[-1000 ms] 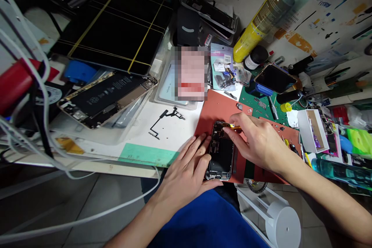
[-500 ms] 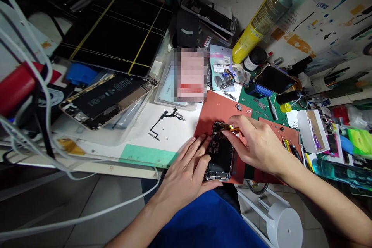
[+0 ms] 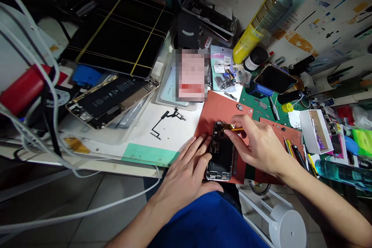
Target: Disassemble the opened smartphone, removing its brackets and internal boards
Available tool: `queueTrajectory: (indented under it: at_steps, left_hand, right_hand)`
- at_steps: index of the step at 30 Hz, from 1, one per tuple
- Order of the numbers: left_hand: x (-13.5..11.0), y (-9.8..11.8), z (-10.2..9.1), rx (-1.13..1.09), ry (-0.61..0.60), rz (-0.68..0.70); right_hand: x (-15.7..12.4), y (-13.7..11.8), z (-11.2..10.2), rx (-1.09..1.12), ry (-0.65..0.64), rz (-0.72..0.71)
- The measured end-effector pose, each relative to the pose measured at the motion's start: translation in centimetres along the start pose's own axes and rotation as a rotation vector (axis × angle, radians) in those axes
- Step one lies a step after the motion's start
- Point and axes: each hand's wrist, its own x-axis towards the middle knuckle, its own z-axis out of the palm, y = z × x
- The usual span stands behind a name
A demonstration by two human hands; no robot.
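Observation:
An opened phone body (image 3: pixel 221 152) with bare internals lies on a red mat (image 3: pixel 216 110) at the table's near edge. My left hand (image 3: pixel 186 174) lies flat against the phone's left side, fingers stretched out, steadying it. My right hand (image 3: pixel 257 145) is pinched on a small yellow-orange tool (image 3: pixel 234 128) whose tip touches the upper right part of the phone.
A larger opened phone (image 3: pixel 109 99) and a taped black tablet (image 3: pixel 122 31) lie at the left. A black flex cable (image 3: pixel 165 120) rests on white paper. A yellow spray can (image 3: pixel 261 17), a dark screen (image 3: pixel 274 79), a white box (image 3: pixel 315 131) and white cables (image 3: pixel 37 131) crowd the edges.
Both hands stay on the phone; my right hand has shifted only slightly at the phone's top. The view has drifted a little.

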Motion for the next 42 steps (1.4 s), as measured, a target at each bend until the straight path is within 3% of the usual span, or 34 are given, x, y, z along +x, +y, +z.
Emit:
queueTrajectory:
  at_steps: [6, 12, 19, 26, 33, 42]
  left_hand:
    - [1.0, 0.7, -1.4, -0.12, 0.034, -0.113]
    - [5.0, 0.6, -1.3, -0.108, 0.141, -0.169]
    - [9.0, 0.0, -0.5, -0.033, 0.002, -0.182]
    - [9.9, 0.3, -0.5, 0.062, -0.139, -0.229]
    - [10.5, 1.1, -0.7, 0.215, -0.246, -0.216]
    - [10.1, 1.1, 0.3, 0.366, -0.207, -0.165]
  right_hand:
    - [-1.1, 0.7, -0.5, 0.129, 0.18, 0.097]
    - [-3.2, 1.2, 0.2, 0.396, 0.307, 0.397]
    - [-7.4, 0.3, 1.8, 0.556, 0.475, 0.547]
    - [-10.4, 0.6, 2.1, 0.589, 0.543, 0.612]
    - [-11.2, 1.2, 2.0, 0.615, 0.59, 0.66]
    - [-11.1, 1.2, 1.7, 0.637, 0.617, 0.674]
